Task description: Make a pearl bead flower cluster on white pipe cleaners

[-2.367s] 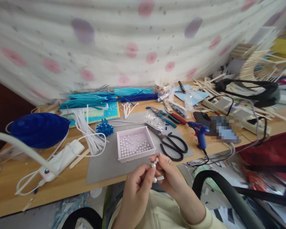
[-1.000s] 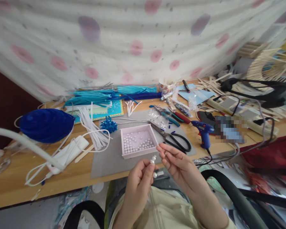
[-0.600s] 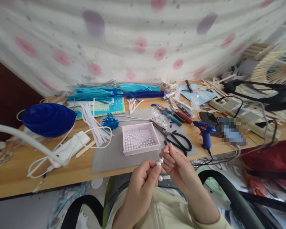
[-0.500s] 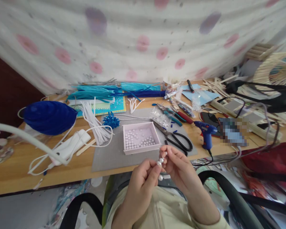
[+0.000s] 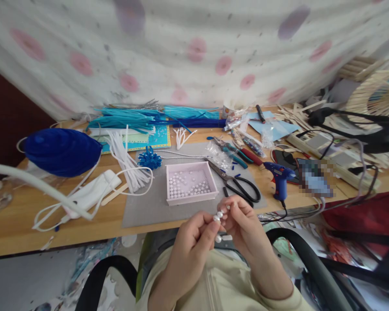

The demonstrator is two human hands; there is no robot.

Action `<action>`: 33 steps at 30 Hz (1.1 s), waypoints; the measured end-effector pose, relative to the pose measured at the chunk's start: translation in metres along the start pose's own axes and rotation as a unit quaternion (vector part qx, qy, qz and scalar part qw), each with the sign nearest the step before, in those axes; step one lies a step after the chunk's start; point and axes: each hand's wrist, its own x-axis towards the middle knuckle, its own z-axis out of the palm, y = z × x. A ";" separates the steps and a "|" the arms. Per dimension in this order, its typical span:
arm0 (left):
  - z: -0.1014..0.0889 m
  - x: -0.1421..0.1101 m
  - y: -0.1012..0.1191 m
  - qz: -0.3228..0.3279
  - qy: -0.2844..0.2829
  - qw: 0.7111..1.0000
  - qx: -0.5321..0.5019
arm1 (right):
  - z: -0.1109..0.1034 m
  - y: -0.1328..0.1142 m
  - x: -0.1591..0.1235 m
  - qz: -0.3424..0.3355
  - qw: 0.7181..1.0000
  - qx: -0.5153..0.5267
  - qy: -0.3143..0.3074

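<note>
Just in front of the table edge, my left hand (image 5: 190,242) pinches a short white stem strung with white pearl beads (image 5: 218,214); one bead hangs lower on the stem below my fingers. My right hand (image 5: 243,225) is closed in a pinch at the top of the same bead stem, fingertips touching the upper beads. A pale pink tray (image 5: 173,200) with several loose pearl beads sits on a grey mat (image 5: 145,211) right behind my hands.
Black-handled scissors (image 5: 238,185), a blue glue gun (image 5: 280,178) and pliers (image 5: 228,151) lie right of the tray. Blue and white pipe cleaners (image 5: 129,123), a blue ruffled object (image 5: 61,151) and a white lamp arm (image 5: 35,190) are left. Wooden sticks (image 5: 359,93) crowd the right.
My right hand moved away from the bead stem about a second ago, then came back and pinched its top. The view shifted slightly; the table items did not move.
</note>
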 end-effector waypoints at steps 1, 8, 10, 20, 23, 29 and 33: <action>0.000 0.001 -0.001 0.002 -0.005 1.000 0.004 | 0.000 -0.001 0.000 -0.002 1.000 -0.002 0.009; -0.001 0.002 -0.003 0.021 -0.023 0.999 0.012 | -0.005 -0.001 0.002 -0.004 1.000 -0.027 0.013; -0.001 0.003 -0.003 0.026 -0.024 0.999 0.012 | -0.006 -0.001 0.001 -0.005 0.999 -0.034 0.000; -0.003 -0.001 -0.001 0.036 -0.008 0.999 0.031 | -0.013 -0.002 0.002 -0.063 0.992 -0.107 -0.017; -0.003 -0.002 0.000 0.037 -0.013 0.999 0.027 | -0.015 -0.004 0.002 -0.086 0.987 -0.132 -0.025; -0.004 0.000 -0.001 0.028 -0.023 0.999 0.037 | -0.018 -0.008 0.001 -0.107 0.979 -0.165 -0.049; -0.006 0.000 0.000 0.026 -0.023 0.999 0.034 | -0.017 -0.010 0.001 -0.117 0.977 -0.172 -0.054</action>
